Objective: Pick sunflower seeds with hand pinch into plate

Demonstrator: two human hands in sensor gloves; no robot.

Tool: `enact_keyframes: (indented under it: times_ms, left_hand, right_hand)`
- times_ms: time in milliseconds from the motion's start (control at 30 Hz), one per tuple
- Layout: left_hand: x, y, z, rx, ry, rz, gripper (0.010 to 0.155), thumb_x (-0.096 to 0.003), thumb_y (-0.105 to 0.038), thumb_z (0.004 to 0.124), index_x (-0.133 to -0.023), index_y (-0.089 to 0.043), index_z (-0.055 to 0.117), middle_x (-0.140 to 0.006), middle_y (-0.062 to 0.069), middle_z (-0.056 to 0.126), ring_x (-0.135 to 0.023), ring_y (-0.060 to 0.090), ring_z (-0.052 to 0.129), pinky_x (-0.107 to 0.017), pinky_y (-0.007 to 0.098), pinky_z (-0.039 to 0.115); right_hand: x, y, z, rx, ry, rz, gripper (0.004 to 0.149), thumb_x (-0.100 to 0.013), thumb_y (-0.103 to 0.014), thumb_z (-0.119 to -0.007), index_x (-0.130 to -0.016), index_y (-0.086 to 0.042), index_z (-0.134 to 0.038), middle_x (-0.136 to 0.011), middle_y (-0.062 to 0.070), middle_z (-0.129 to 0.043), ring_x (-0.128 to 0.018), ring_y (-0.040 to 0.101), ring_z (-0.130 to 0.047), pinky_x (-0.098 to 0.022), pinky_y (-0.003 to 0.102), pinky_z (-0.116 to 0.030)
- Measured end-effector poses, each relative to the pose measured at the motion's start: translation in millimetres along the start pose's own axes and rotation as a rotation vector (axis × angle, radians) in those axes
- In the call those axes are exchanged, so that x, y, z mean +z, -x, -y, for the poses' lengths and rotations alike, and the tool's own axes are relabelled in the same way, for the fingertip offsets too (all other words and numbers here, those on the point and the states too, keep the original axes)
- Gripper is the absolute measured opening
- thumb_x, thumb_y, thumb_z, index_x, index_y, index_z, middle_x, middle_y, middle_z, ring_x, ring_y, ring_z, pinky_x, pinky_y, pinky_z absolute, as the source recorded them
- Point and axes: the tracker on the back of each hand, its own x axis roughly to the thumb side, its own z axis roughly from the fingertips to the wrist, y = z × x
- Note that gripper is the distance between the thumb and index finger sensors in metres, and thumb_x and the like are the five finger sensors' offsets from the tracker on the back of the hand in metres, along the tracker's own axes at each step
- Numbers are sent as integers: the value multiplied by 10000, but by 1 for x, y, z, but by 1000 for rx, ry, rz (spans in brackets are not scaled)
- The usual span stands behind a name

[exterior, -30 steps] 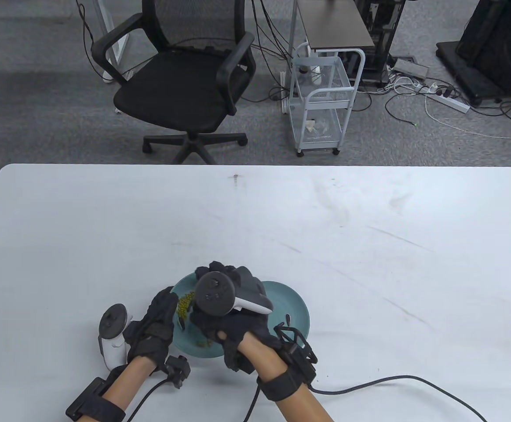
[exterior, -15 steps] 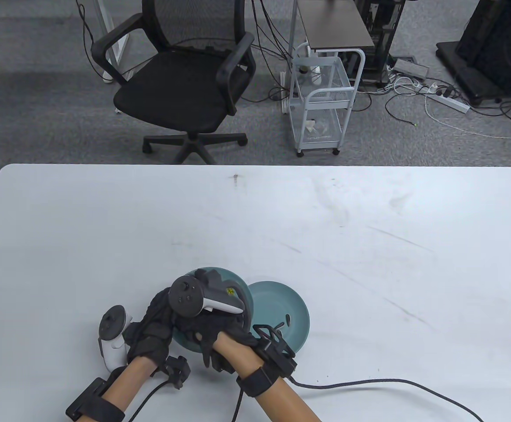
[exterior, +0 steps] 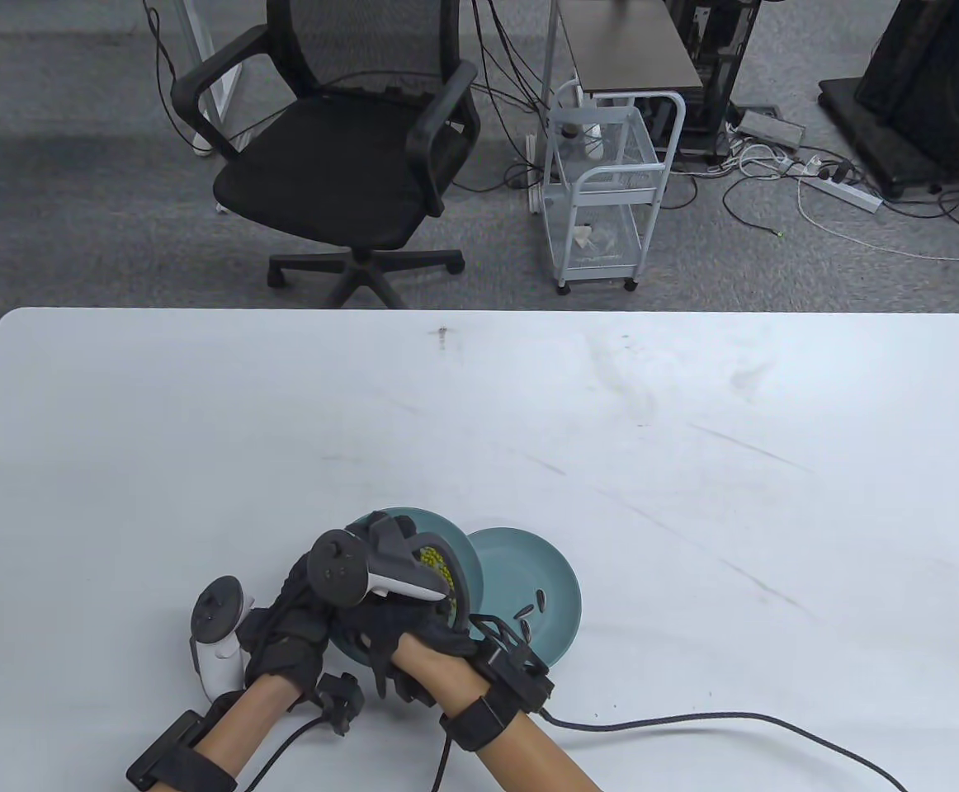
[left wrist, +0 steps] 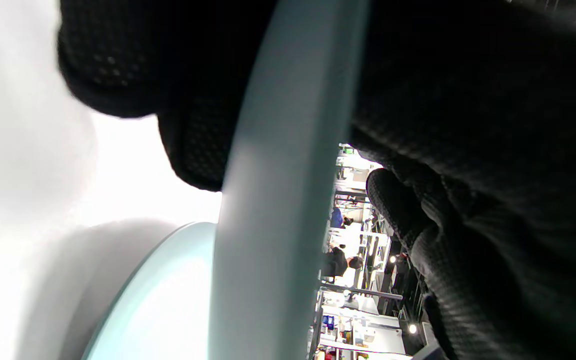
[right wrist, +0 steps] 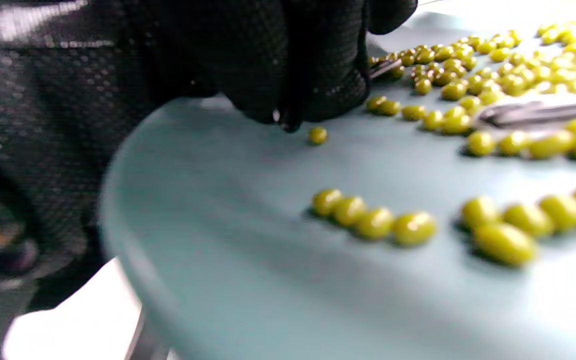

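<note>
Item: sunflower seeds [exterior: 531, 612], a few, dark and slender, lying in the right teal plate [exterior: 558, 577] at its near-left part; their long axes run on a slant from near-left to far-right in the table view. One more dark striped seed [right wrist: 543, 114] lies among the beans, long axis across the right wrist view.

Item: left teal plate [exterior: 422, 521], tilted, its right rim raised and overlapping the right plate's left edge. It carries many small yellow-green beans [exterior: 436, 563] (glossy, oval, scattered in rows and clusters).

Item: left hand [exterior: 285, 631], holding the tilted plate at its near-left rim; in the left wrist view gloved fingers [left wrist: 198, 145] sit on either side of the plate's edge [left wrist: 278, 200].

Item: right hand [exterior: 401, 631], over the near part of the tilted plate, fingertips [right wrist: 288, 107] drawn together just above its surface beside one lone bean [right wrist: 317, 135]; whether anything is pinched cannot be told. The seeds in the right plate lie apart from this hand, to its right.

Support: white table [exterior: 694, 462].
</note>
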Motion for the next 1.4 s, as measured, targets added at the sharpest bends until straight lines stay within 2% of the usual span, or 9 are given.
enact_keyframes:
  times_ms: [567,1400]
  left_hand:
    - [0,-1,1,-19,0,8,501,-653,-383,537,-1049,-105,407,-829,214,810,-472,319,1041,-353,452,851]
    - [-1,-1,1,-24,12,9,508,-654,-394,538,-1053,-112,396,-839,207,802,-486,316,1037,-363,450,849]
  right_hand:
    - [1,-1,0,17,0,9,346,-501,-143,-887,-709,133,-893,-1072,380,-433,-960,648,-274,-635,773,-240]
    - [5,-1,-1,75,54,20,352,-482,-164,-917,-709,105,-900,-1077,370,-432,-962,647,-278,-637,772,-246]
